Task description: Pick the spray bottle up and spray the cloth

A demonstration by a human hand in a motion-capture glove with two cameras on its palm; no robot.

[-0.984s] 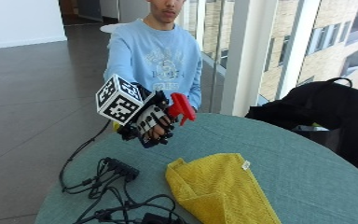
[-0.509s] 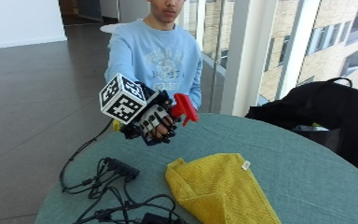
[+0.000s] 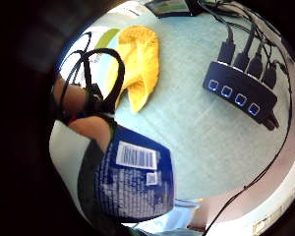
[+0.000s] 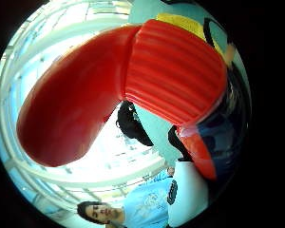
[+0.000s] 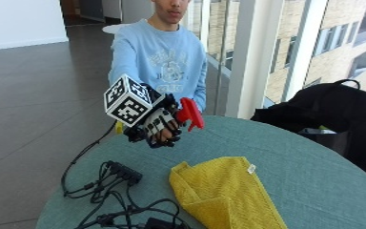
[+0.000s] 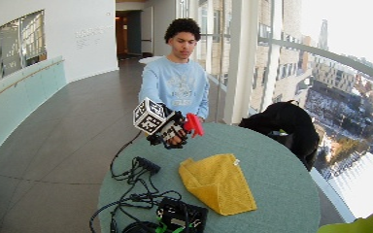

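Gloved right hand (image 5: pixel 159 125) curled round spray bottle (image 5: pixel 189 113), bottle raised above the table's far side, red trigger head pointing out past the fingers, blue barcoded body (image 3: pixel 135 179) against the palm, yellow cloth (image 5: pixel 224 198) lying crumpled on round teal table (image 5: pixel 310 167), black cable hub (image 5: pixel 125 172) beside it
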